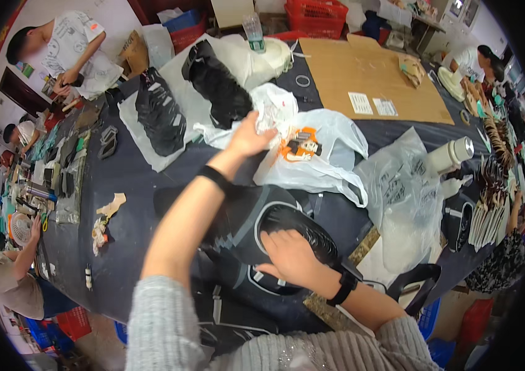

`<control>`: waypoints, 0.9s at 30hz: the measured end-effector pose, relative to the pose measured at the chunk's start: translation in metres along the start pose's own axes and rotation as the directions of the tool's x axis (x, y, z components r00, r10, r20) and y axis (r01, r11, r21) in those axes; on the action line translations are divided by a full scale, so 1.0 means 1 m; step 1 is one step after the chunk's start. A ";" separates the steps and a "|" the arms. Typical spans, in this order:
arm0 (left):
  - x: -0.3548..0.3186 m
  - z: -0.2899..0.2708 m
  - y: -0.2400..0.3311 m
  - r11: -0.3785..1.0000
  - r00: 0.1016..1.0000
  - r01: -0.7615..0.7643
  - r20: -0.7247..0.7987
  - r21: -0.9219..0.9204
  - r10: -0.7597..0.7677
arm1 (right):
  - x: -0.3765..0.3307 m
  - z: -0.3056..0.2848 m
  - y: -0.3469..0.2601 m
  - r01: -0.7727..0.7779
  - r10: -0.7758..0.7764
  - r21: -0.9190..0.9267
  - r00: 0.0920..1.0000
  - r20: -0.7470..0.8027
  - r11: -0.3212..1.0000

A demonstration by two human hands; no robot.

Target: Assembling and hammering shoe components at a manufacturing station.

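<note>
My left hand point(251, 137) reaches forward to a crumpled white plastic bag point(275, 104), its fingers apart at the bag's near edge. Whether they touch the bag I cannot tell. Close by on the right is another white plastic bag point(321, 148) with an orange and black cartoon print. Nearer to me, my right hand point(293, 255) rests with spread fingers on a dark pile of flat black pieces point(281, 216) with pale grey curved outlines. More black pieces point(231, 216) lie to the left of it, partly under my left forearm.
Stacks of black cut pieces point(219, 86) lie on white sheeting at the back. A brown cardboard sheet point(367, 74) covers the far right. A clear plastic bag point(401, 198) and a pale flask point(451, 154) are at right. Several people work around the table.
</note>
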State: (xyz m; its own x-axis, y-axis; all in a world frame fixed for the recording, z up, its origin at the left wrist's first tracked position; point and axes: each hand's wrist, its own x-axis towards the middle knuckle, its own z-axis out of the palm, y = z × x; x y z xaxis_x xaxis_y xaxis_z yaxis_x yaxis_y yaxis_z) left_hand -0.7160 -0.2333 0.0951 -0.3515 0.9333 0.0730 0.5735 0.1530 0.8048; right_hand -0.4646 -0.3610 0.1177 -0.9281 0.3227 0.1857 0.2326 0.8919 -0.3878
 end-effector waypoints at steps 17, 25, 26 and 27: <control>-0.207 -0.033 0.024 0.710 0.944 -0.329 0.227 0.622 0.238 | -0.035 -0.020 -0.026 -0.002 0.042 0.122 0.944 -0.326 0.993; -0.268 -0.084 0.070 0.822 0.876 -0.406 -0.085 0.399 0.474 | -0.141 -0.007 0.028 -0.374 0.467 0.298 0.804 -0.368 0.878; -0.282 -0.103 0.084 0.845 0.866 -0.388 -0.167 0.368 0.471 | -0.144 -0.011 0.027 -0.402 0.534 0.396 0.783 -0.319 0.826; -0.300 -0.116 0.092 0.891 0.864 -0.296 -0.302 0.344 0.404 | -0.149 -0.013 0.027 -0.435 0.600 0.484 0.756 -0.263 0.760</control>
State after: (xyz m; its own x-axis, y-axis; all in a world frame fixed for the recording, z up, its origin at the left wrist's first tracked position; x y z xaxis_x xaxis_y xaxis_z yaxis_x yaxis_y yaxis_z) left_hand -0.6433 -0.5371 0.2158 -0.2954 0.7699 0.5657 0.8698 -0.0282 0.4926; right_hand -0.3167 -0.3810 0.0918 -0.4856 0.8620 0.1452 0.4394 0.3842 -0.8120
